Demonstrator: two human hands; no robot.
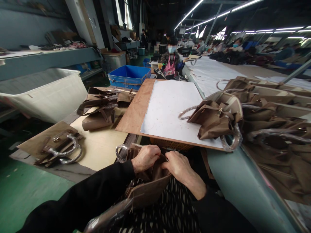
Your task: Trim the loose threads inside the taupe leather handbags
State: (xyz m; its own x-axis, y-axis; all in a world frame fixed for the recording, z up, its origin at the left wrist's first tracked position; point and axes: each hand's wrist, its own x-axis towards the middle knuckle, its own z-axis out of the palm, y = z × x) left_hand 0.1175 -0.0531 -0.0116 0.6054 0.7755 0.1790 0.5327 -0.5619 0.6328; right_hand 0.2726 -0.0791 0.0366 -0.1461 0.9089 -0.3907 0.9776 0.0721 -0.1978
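Observation:
A brown handbag (148, 191) rests on my lap, one plastic-wrapped handle toward me and the other at its far side. My left hand (146, 158) is closed on the bag's upper edge, fingers curled inward. Facing it, my right hand (181, 166) pinches the fabric near the bag's opening. The fingertips of both hands are partly hidden by the folds. Just beyond them is a board with a white sheet (170, 103) on it. Another brown handbag (213, 116) with wrapped handles lies at that sheet's right edge.
More brown bags (279, 129) are heaped on the right-hand table. To the left, a flat handbag (60, 142) and a stack of bag pieces (99, 110) lie on boards. Behind stand a blue bin (128, 76) and a large white tub (46, 94). A masked co-worker (170, 61) sits ahead.

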